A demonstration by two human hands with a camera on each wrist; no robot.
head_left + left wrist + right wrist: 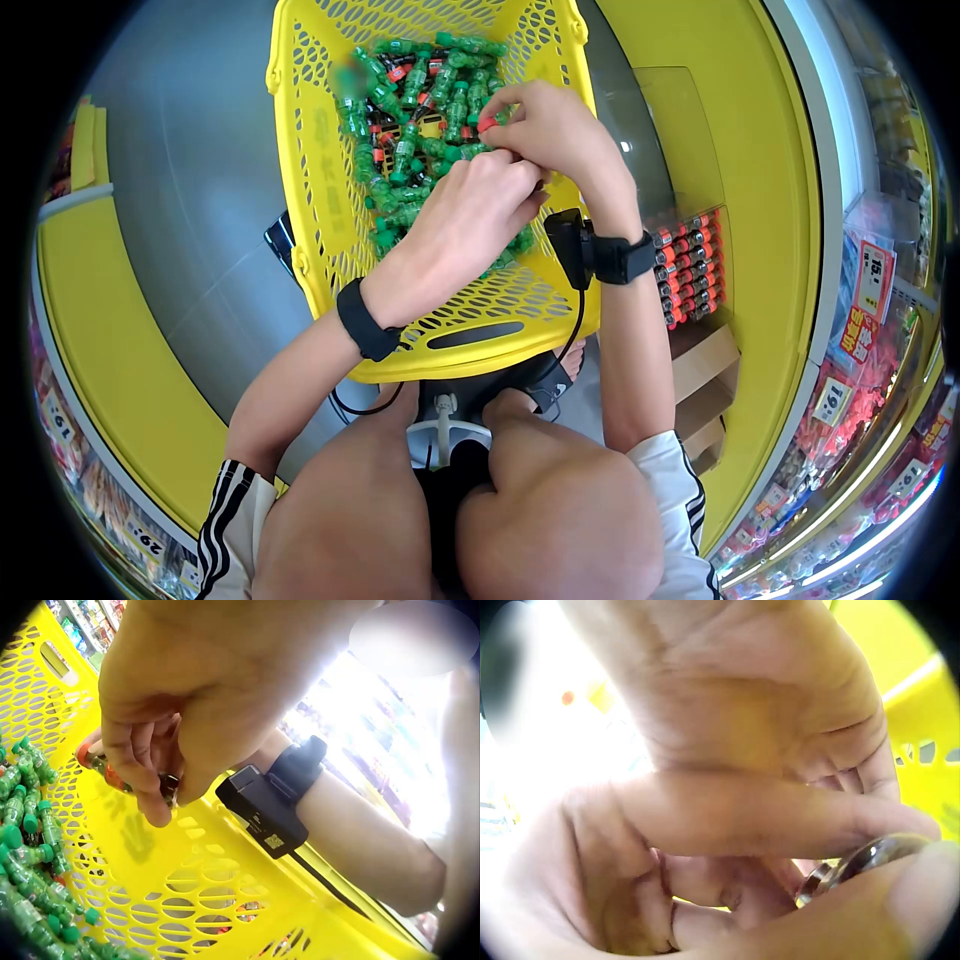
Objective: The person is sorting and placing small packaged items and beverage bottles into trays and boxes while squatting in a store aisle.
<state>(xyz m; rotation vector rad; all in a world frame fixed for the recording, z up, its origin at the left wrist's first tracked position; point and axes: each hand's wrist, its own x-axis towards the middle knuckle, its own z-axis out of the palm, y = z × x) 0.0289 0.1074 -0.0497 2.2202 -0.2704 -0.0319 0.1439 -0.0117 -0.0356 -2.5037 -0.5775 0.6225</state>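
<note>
Both hands meet over the right side of a yellow basket (300,190). Between them is a small bottle (112,777) with a red cap and red label, its body dark. My left hand (475,205) pinches its lower end with thumb and fingers, as the left wrist view shows. At the cap end, my right hand (550,125) grips it with curled fingers. A clear, glossy end of the bottle (877,853) shows between fingertips in the right wrist view. Many small green bottles (405,150) with green caps lie heaped inside the basket, some red-capped dark ones among them.
A clear box of red-capped bottles (690,265) stands on the right, beside open cardboard boxes (705,375). Yellow ledges (110,330) and stocked shelves (850,400) with price tags curve along both sides. The person's knees (560,500) are just in front of the basket.
</note>
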